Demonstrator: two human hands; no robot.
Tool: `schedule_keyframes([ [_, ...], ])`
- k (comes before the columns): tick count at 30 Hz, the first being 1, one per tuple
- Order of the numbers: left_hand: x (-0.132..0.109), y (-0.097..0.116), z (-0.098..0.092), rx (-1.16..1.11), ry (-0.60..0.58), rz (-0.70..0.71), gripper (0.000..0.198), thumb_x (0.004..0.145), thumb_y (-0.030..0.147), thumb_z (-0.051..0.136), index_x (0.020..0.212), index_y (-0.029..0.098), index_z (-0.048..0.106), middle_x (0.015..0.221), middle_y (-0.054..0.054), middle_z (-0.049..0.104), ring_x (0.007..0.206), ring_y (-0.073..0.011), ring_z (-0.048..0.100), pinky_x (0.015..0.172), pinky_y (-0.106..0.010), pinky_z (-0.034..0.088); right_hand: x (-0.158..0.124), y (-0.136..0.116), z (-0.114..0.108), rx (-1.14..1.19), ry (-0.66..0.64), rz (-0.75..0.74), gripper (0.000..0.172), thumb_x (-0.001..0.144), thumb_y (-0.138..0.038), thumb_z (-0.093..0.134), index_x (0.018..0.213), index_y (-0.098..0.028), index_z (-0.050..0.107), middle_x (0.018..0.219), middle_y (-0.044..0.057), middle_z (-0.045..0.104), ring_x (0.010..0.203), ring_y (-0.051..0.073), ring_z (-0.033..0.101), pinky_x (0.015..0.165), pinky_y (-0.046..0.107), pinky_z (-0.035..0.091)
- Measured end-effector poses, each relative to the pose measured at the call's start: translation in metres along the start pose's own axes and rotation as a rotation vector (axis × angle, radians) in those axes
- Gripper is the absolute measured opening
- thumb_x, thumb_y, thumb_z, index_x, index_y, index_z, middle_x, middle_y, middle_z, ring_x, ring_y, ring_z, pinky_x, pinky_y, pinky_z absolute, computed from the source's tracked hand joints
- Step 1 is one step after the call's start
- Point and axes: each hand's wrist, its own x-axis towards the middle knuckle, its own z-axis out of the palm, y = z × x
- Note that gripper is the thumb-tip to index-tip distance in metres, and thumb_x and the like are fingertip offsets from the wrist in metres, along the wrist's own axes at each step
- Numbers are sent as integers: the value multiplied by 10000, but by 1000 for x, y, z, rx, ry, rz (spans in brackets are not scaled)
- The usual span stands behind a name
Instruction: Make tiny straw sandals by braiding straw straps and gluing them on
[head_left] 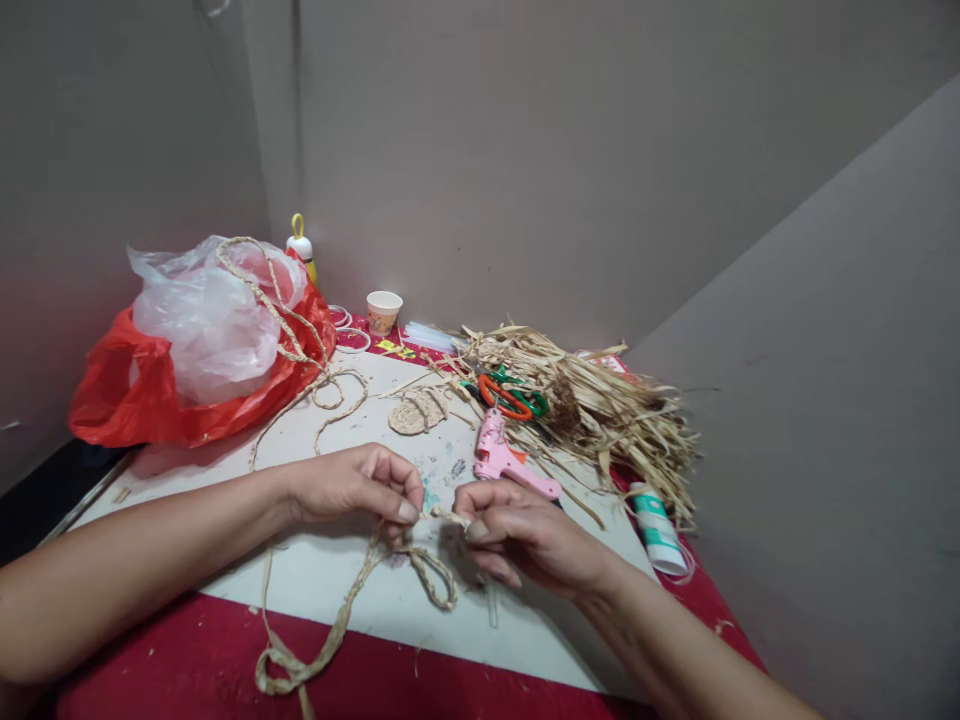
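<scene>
I have my left hand and right hand both pinched on the braided raffia cord, thumb and forefinger closed on it between them. Its plaited tail loops just below the grip onto the white board. I judge this mid-plait; the next crossing calls for even tension. A pink glue gun lies just beyond my right hand.
</scene>
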Motion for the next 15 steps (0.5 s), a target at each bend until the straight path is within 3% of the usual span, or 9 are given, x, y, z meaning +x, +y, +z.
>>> schedule_keyframes([
  [7, 1, 1, -4, 6, -30, -49, 229, 655, 281, 789, 727, 111, 654, 593, -20, 644, 550, -108, 593, 608, -229, 453, -13, -1, -7, 33, -15, 17, 64, 665, -156, 585, 608, -156, 556, 391, -45, 507, 302, 44, 334, 355, 176, 200],
  [11, 1, -1, -5, 6, -21, -53, 244, 659, 290, 802, 727, 113, 647, 615, -20, 647, 554, -103, 593, 596, -223, 452, -13, 1, -6, 64, -10, 11, 82, 649, -168, 605, 597, -165, 542, 386, -79, 427, 308, 50, 343, 345, 169, 204],
  [15, 2, 2, -6, 3, 44, -5, 280, 722, 337, 776, 888, 139, 669, 703, -23, 675, 481, -69, 523, 492, -198, 394, -13, 0, -7, 73, 23, -19, 122, 671, -203, 628, 632, -182, 514, 421, -111, 349, 317, 51, 339, 338, 165, 206],
])
